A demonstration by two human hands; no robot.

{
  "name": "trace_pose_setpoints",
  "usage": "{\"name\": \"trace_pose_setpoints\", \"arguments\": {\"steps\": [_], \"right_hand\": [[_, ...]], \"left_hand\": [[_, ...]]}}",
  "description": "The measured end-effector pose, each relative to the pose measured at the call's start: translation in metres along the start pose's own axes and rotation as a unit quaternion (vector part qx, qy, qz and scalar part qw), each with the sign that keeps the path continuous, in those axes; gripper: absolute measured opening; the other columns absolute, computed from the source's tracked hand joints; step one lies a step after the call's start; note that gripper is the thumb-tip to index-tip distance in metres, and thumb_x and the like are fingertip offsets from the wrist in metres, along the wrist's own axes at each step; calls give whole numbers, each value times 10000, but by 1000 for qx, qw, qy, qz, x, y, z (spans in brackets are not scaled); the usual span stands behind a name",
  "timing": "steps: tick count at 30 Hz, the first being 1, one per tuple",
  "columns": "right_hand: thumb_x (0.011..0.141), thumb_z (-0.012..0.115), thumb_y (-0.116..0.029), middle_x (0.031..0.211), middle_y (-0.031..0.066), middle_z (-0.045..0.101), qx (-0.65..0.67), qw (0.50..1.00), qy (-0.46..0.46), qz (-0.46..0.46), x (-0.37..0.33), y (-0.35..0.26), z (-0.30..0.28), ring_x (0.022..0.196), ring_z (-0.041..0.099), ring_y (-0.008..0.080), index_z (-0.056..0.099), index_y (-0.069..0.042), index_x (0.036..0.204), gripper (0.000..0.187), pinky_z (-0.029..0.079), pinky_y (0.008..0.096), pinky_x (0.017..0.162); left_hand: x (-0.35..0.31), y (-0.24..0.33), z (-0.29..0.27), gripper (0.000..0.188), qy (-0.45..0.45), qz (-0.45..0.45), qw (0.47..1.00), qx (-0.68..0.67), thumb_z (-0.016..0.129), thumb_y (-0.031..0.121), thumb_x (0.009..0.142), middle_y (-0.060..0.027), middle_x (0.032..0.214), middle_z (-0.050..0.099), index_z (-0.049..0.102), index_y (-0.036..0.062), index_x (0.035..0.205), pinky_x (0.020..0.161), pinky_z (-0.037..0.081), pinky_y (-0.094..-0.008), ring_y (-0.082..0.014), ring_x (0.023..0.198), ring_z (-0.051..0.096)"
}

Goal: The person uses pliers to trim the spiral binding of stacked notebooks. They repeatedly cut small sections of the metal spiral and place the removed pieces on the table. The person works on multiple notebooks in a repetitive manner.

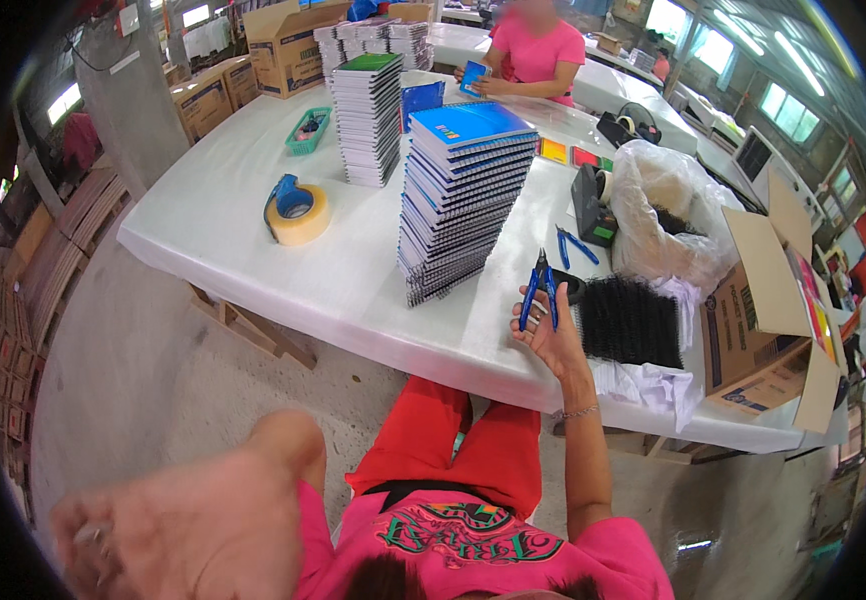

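My right hand is over the table's near edge, its palm turned up. In it rest small cutting pliers with blue handles, black jaws pointing away from me. My left hand is raised close to the camera at the lower left, large and blurred. Its fingers bend at the far end, but what they hold, if anything, cannot be made out. In front of me stands a tall stack of spiral notebooks with a blue cover on top. Right of my right hand lies a dense bundle of black binding coils.
A second pair of blue pliers lies beyond my right hand. Tape rolls, a green basket and another notebook stack are leftward. Rightward are a plastic bag and open carton. Across the table, a person holds a blue notebook.
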State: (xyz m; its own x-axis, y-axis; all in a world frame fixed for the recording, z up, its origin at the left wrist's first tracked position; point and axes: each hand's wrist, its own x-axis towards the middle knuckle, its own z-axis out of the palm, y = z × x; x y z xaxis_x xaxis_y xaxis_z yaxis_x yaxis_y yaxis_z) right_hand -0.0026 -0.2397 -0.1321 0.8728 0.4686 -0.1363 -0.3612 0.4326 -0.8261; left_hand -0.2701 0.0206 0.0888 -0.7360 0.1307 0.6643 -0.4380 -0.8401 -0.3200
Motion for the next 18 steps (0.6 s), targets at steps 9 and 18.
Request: {"name": "trace_pose_setpoints", "arguments": {"steps": [9, 18], "right_hand": [[911, 689, -371, 1194, 198, 517, -695, 630, 185, -293, -10, 26, -22, 1150, 475, 354, 538, -32, 1328, 559, 326, 494, 1024], [825, 774, -232, 1201, 213, 542, -653, 678, 147, -303, 15, 36, 14, 1127, 513, 373, 592, -94, 1261, 492, 372, 486, 995]], "left_hand": [[-226, 4, -34, 243, -527, -324, 786, 16, 706, -33, 815, -98, 998, 618, 702, 74, 1033, 778, 495, -339, -253, 894, 608], [-309, -81, -86, 206, -433, -563, 682, 175, 645, 78, 932, -74, 998, 600, 655, 58, 1137, 762, 473, -323, -197, 827, 557]]}}
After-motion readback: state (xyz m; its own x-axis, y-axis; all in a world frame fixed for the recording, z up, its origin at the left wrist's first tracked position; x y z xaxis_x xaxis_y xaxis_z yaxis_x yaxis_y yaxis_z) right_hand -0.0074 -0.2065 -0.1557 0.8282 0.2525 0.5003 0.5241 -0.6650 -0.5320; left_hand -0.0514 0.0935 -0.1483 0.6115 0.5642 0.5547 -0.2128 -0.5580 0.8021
